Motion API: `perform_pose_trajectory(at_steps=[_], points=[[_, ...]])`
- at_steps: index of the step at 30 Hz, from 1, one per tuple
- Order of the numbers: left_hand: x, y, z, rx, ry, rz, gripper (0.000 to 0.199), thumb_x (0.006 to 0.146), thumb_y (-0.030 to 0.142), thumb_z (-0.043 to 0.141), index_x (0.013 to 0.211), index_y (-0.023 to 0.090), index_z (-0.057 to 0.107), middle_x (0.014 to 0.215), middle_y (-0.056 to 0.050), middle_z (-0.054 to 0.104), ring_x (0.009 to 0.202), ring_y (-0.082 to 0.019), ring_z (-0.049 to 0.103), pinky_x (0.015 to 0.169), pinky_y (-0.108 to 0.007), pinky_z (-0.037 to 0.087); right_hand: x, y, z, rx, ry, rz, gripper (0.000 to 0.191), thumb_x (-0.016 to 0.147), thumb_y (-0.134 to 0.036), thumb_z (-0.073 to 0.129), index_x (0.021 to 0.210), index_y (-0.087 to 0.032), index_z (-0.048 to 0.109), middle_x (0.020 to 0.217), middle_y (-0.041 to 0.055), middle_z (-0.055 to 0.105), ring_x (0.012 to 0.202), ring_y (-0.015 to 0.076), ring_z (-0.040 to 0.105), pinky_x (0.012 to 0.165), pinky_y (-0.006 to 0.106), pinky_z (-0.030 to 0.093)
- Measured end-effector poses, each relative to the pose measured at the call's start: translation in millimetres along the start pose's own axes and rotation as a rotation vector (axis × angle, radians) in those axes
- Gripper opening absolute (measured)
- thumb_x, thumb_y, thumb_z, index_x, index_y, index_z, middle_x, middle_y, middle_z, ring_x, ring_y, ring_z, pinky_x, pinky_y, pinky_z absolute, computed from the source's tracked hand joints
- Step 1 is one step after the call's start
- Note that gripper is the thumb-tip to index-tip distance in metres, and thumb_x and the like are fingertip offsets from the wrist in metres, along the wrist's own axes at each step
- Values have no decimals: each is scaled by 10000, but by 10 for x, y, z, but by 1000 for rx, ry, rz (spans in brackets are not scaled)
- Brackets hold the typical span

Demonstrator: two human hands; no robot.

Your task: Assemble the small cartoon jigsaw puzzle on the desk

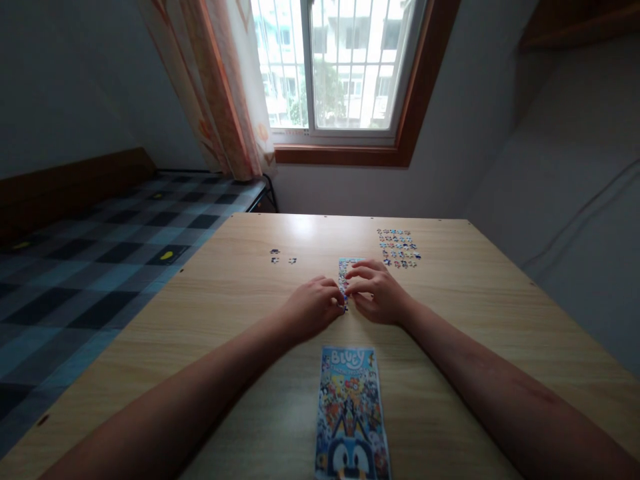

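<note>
A narrow, partly joined jigsaw puzzle lies on the table between my hands. My left hand is at its near left end, with thumb and fingers pinched on a small puzzle piece at the lower edge. From the other side, my right hand reaches over the puzzle with fingers apart and curved. Its fingertips are by the right edge and cover part of the puzzle. Closer to me lies a colourful reference picture lettered "Bluey", with a blue cartoon dog at the bottom.
Loose puzzle pieces lie in rows at the back right of the wooden table. A few more pieces are at the left. Beyond the left edge stands a bed with a checked cover; a barred window is ahead.
</note>
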State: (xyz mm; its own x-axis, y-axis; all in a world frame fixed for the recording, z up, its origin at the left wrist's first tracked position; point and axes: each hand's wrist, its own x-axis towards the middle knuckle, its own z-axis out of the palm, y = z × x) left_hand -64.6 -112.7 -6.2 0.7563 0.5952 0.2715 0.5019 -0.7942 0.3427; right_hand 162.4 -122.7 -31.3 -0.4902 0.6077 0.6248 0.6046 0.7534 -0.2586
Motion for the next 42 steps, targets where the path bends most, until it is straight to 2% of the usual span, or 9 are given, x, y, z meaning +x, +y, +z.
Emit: perform_pose_trajectory(at_steps=[5, 15, 23, 31, 37, 42], points=[[6, 29, 91, 11, 51, -27, 30, 870, 221, 708, 887, 224, 733, 986, -40, 721, 972, -226, 619, 913, -395, 517, -7, 33, 18, 6, -10, -4, 201, 781, -136, 681, 840, -302, 778, 1104, -15, 731, 1199, 248, 568, 1061, 476, 404], [-4, 22, 59, 14, 42, -64, 33, 845, 218, 747, 875, 208, 738, 963, -45, 719, 947, -224, 629, 903, -399, 528, -13, 51, 13, 15, -29, -11, 230, 770, -122, 671, 846, -308, 783, 1117, -18, 727, 1196, 235, 581, 1071, 461, 417], [-43, 44, 32, 45, 62, 14, 103, 911, 271, 672, 899, 243, 771, 979, -33, 735, 939, -207, 639, 874, -376, 534, -6, 48, 7, 8, -39, -16, 213, 785, -130, 694, 849, -311, 785, 1130, -11, 726, 1200, 242, 588, 1068, 484, 431], [-40, 76, 21, 125, 54, 38, 162, 931, 291, 636, 881, 238, 780, 988, -39, 743, 926, -215, 638, 832, -371, 534, 3, 36, -2, 2, -44, -33, 230, 772, -112, 687, 856, -303, 783, 1143, -8, 723, 1192, 233, 594, 1073, 478, 446], [-48, 72, 2, 186, 34, 108, 233, 963, 299, 578, 849, 246, 774, 927, -15, 755, 875, -198, 639, 769, -332, 512, -2, 31, -4, -2, -44, -32, 236, 776, -105, 674, 861, -295, 783, 1155, -10, 720, 1201, 232, 589, 1080, 475, 446], [-42, 92, -8, 201, 7, 104, 252, 968, 285, 550, 858, 235, 771, 901, -17, 759, 840, -191, 643, 764, -326, 505, -1, 27, -6, -5, -49, -36, 221, 790, -126, 673, 864, -300, 787, 1157, -7, 720, 1201, 237, 591, 1075, 480, 452]])
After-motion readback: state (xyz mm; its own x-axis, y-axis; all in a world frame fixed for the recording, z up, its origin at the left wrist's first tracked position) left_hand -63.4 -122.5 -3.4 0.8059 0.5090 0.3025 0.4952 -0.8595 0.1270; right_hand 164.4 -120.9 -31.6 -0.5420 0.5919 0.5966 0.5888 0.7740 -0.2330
